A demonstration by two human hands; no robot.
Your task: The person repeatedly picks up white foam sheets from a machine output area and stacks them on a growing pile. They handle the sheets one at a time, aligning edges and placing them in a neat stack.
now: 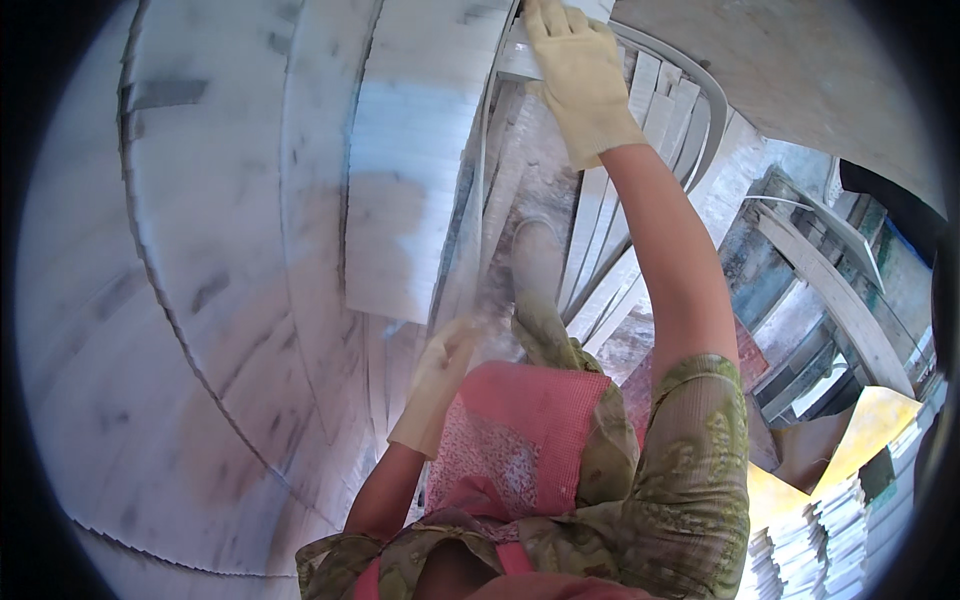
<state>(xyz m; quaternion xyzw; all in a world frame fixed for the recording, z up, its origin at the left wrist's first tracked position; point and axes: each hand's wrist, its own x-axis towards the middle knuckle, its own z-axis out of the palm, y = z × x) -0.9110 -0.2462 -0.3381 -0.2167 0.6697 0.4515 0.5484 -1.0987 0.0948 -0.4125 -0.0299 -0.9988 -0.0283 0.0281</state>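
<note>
right hand (580,75): gloved, far, fingers flat on top edge of upright white slabs (420,170) | left hand (440,385): gloved, near, against slab edge, grip unclear | stacked tiles (830,530) near right

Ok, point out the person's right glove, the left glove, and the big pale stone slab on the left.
Right hand in cream glove (583,85), head view: back of the hand.
Left hand in cream glove (438,375), head view: palm area.
Large pale stone slab (420,150), head view: its flat face.
</note>
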